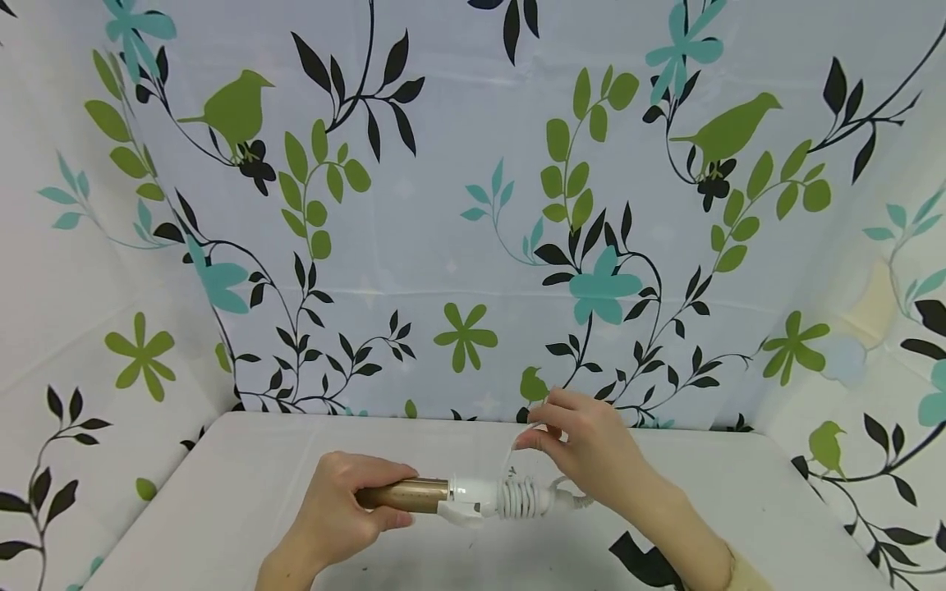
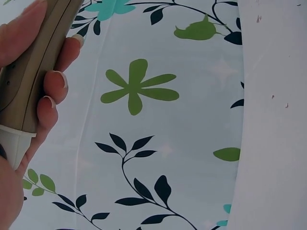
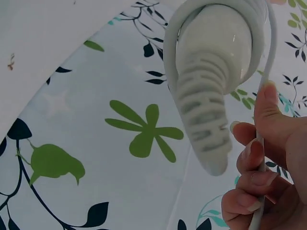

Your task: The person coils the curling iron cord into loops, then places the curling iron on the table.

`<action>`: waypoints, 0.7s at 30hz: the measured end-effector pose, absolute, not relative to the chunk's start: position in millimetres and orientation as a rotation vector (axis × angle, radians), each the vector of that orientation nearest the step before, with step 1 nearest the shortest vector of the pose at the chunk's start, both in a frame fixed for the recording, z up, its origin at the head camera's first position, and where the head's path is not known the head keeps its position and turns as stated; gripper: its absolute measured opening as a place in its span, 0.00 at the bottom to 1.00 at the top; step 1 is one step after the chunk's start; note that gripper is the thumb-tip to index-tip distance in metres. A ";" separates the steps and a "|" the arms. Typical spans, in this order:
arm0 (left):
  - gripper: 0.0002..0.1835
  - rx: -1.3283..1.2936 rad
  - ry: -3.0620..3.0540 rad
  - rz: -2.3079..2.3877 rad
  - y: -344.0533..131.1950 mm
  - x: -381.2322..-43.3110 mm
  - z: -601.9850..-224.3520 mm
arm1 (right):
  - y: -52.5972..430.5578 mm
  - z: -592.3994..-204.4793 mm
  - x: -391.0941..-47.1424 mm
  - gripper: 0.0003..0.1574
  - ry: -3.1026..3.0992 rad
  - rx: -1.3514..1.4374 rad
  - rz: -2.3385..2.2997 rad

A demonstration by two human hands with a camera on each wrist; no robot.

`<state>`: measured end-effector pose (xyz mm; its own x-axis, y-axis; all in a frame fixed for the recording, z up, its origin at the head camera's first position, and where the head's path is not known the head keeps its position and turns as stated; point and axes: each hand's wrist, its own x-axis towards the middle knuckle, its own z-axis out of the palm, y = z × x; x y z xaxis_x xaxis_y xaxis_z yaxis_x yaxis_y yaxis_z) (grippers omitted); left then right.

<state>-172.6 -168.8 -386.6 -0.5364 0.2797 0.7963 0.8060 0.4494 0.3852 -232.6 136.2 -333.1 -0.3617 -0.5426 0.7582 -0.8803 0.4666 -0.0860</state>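
A curling iron with a gold barrel (image 1: 415, 496) lies level above the table in the head view, its white handle (image 1: 473, 491) to the right. My left hand (image 1: 343, 501) grips the barrel, fingers and thumb around it, as the left wrist view also shows. Several turns of white cord (image 1: 521, 498) are wound round the handle. Up and to the right, my right hand (image 1: 584, 443) pinches the loose stretch of that cord. In the right wrist view the ribbed cord sleeve (image 3: 206, 120) sticks out from the handle's end, and the cord runs down through the fingers.
Below is a white table (image 1: 259, 460) with small dark marks. A black patch (image 1: 643, 562) lies near the right forearm. Behind and at both sides hangs cloth (image 1: 458, 246) printed with leaves, birds and flowers.
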 end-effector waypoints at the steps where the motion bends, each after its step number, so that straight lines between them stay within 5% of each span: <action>1: 0.26 -0.915 -2.036 -1.036 -169.6 -172.4 -386.2 | 135.8 -334.7 -233.2 0.10 -2.070 1.183 0.668; 11: 0.24 -1.010 -1.970 -1.151 -173.6 -171.3 -381.3 | 147.2 -343.7 -248.2 0.11 -2.562 1.245 1.200; 21: 0.25 -1.042 -1.955 -1.220 -168.3 -171.5 -381.6 | 120.5 -407.9 -228.8 0.13 -2.354 1.126 1.920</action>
<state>-171.5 -168.3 -381.6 -0.5097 0.3019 0.8056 0.8564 0.2679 0.4414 -228.8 120.5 -407.9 -0.7542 -0.5619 0.3399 -0.4460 0.0583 -0.8931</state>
